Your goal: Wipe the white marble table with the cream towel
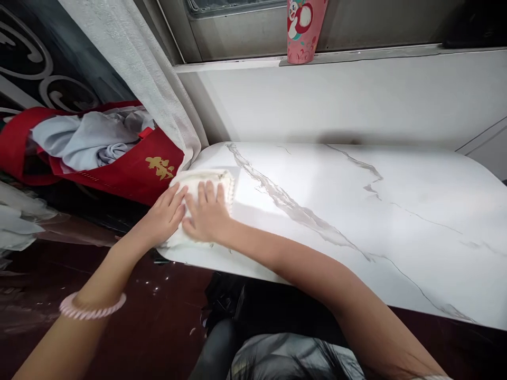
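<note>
Your left hand [164, 215] and right hand [208, 215] both lie spread on the cloth [193, 180], probably to press it evenly against the bench [317, 184].

Soft glare brightens the white tabletop [420, 184]; the dim floor [158, 322] shows pinpoint reflections.

Room rightward over tabletop [336, 195], curtain [146, 68] leftward

Left hand [165, 215] palm-down, right hand [209, 217] beside it, fingers [209, 193] extended
</note>
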`<state>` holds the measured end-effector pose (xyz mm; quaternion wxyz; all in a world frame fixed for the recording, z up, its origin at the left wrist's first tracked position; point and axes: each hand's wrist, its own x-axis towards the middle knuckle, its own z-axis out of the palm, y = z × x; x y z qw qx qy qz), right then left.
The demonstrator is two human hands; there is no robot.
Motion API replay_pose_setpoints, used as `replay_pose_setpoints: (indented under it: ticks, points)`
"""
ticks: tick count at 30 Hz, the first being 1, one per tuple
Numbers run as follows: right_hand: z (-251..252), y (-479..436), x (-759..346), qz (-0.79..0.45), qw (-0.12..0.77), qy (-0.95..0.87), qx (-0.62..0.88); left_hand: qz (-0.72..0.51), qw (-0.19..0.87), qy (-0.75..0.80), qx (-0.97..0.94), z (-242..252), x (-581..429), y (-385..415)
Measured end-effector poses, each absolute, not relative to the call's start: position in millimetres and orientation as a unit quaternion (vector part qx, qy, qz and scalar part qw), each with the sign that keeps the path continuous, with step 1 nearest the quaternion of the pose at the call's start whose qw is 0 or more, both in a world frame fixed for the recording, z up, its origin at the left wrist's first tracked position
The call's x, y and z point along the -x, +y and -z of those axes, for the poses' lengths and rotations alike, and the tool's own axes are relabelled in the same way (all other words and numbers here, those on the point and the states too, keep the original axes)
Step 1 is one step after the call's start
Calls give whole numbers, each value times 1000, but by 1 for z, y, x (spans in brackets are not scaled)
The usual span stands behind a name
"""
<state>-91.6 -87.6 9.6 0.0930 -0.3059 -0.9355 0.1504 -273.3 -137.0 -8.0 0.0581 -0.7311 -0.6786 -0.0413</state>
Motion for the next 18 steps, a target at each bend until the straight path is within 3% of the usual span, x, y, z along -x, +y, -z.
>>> replay_pose_setpoints:
  ticks: [8, 13, 18]
  points:
    - [-20, -149, 79, -141, 57, -961, 231, 19, 127, -630, 766, 8, 261, -218]
    - [-19, -115, 81, -143, 32, -957, 250, -24, 140, -631, 763, 10, 259, -177]
    - [-12, -40, 76, -147, 62, -934, 319, 4, 115, -606, 787, 24, 266, -81]
